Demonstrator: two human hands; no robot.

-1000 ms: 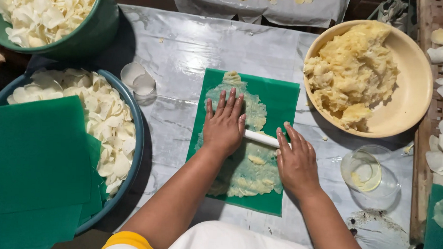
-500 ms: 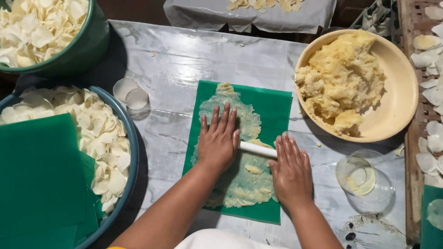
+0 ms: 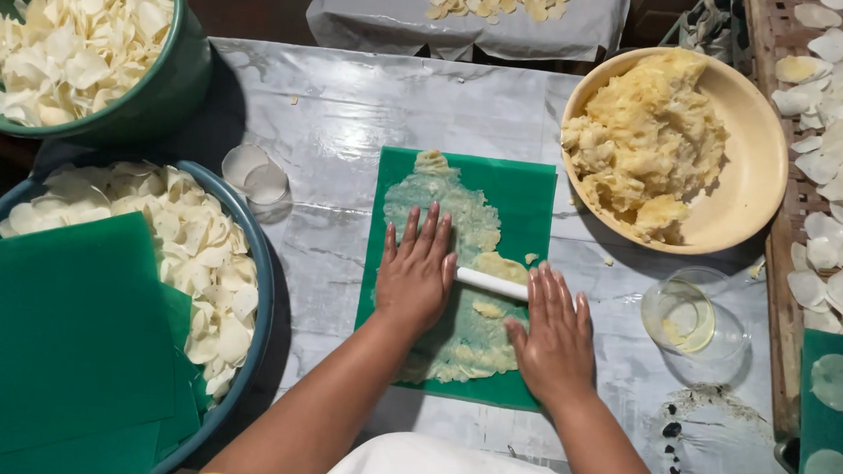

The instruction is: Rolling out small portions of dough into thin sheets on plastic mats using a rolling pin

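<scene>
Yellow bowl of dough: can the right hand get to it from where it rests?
Probably yes. The right hand lies flat on the white roller, and the yellow bowl sits up and to its right, with only bare table between.

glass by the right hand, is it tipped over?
No. The glass stands upright on the table, its round rim facing up, just right of the right hand.

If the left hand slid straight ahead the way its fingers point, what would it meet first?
Probably the thin smear of pale yellow dough on the green plastic sheet, just beyond the left hand; past the sheet's far edge only the grey covered table shows.
</scene>
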